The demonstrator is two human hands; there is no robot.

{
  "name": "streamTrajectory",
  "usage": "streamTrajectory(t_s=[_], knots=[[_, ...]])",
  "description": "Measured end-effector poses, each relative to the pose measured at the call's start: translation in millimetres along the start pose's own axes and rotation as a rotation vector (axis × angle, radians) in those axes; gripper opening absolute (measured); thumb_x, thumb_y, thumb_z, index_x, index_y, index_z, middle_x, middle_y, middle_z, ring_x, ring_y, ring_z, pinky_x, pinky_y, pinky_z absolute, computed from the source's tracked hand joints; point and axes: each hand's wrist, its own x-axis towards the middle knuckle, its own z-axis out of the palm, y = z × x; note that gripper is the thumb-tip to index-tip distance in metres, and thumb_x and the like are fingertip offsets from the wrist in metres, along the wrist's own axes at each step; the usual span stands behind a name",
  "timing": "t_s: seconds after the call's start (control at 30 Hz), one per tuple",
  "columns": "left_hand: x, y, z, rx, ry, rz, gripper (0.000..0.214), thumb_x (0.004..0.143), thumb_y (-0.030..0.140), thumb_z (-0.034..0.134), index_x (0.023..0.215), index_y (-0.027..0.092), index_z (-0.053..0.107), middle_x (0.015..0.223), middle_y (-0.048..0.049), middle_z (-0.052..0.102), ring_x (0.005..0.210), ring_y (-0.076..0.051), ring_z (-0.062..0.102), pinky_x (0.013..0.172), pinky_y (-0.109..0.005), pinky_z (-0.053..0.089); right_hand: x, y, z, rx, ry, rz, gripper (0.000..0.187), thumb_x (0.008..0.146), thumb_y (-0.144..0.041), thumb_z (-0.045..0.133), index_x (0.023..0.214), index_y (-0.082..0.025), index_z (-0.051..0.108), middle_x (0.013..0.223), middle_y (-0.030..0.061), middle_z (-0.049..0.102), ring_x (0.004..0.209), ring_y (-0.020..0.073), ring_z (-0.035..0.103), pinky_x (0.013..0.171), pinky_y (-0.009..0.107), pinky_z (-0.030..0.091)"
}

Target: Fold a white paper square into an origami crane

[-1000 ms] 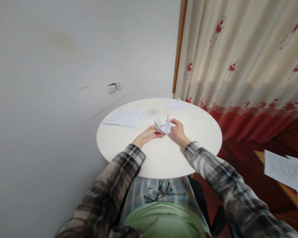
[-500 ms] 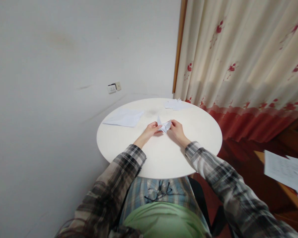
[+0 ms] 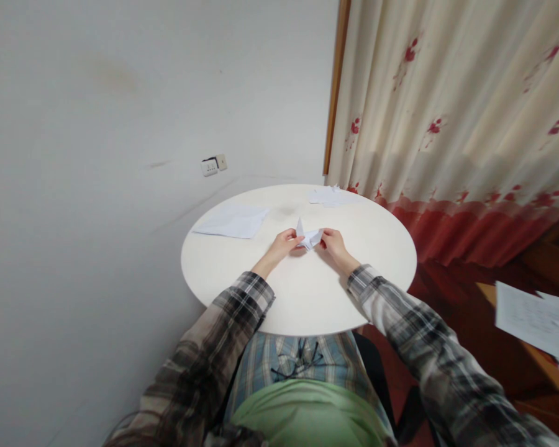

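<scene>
A small piece of folded white paper point(image 3: 310, 239) is held between my two hands, just above the middle of the round white table point(image 3: 298, 298). One pointed flap stands up on its left side, and another part angles out to the right. My left hand point(image 3: 287, 241) is closed on the left side, the thumb lying over the paper. On the opposite side, my right hand point(image 3: 332, 241) pinches the right flap between thumb and fingers. The finer folds are too small to make out.
White sheets point(image 3: 235, 221) lie at the table's back left. More paper point(image 3: 328, 196), with small scraps on it, lies at the far edge. A wall with a socket point(image 3: 209, 167) borders the left; a curtain point(image 3: 447, 124) hangs right. Printed sheets point(image 3: 535, 320) rest on furniture at right.
The right flap has come down a little and out to the right under my right hand. My left hand stays in almost the same place.
</scene>
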Motion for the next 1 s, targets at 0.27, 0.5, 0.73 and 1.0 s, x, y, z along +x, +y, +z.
streamTrajectory(t_s=[0.27,0.5,0.73,1.0], knots=[[2.0,-5.7,-3.1,0.218,0.031,0.117,0.021,0.067,0.033,0.06,0.076,0.014,0.058,0.075,-0.001,0.06,0.07,-0.014,0.055,0.069,-0.025,0.043,2.2,2.8,-3.7,0.386,-0.2,0.178,0.008,0.054,-0.008,0.044,0.052,-0.013,0.049,0.039,-0.0051,0.039,0.035,0.0031,0.029,0.037,0.019,0.016],[-1.5,-1.3,-2.1,0.183,0.046,0.138,0.021,0.067,0.034,0.06,0.075,0.014,0.055,0.072,0.0,0.059,0.067,-0.013,0.056,0.066,-0.026,0.044,3.6,-3.9,-9.7,0.653,-0.421,0.492,0.008,0.068,-0.007,0.043,0.065,-0.013,0.045,0.041,-0.0075,0.033,0.032,0.0014,0.021,0.033,0.014,0.014],[-4.0,5.0,1.9,0.134,0.039,0.121,0.025,0.067,0.032,0.061,0.082,0.013,0.058,0.087,-0.0069,0.065,0.077,-0.016,0.059,0.073,-0.029,0.045,7.0,-7.6,-17.8,0.805,-0.452,0.786,0.019,0.079,-0.005,0.031,0.066,-0.018,0.032,0.043,-0.0093,0.025,0.031,0.0023,0.019,0.03,0.011,0.017],[-5.1,2.8,2.8,0.062,-0.03,0.13,0.032,0.067,0.033,0.062,0.09,0.011,0.059,0.107,-0.0138,0.062,0.084,-0.018,0.06,0.077,-0.031,0.046,12.3,-0.3,-24.9,0.952,-0.565,0.896,0.019,0.079,-0.004,0.031,0.07,-0.02,0.028,0.048,-0.0097,0.024,0.033,0.0036,0.023,0.03,0.01,0.024]])
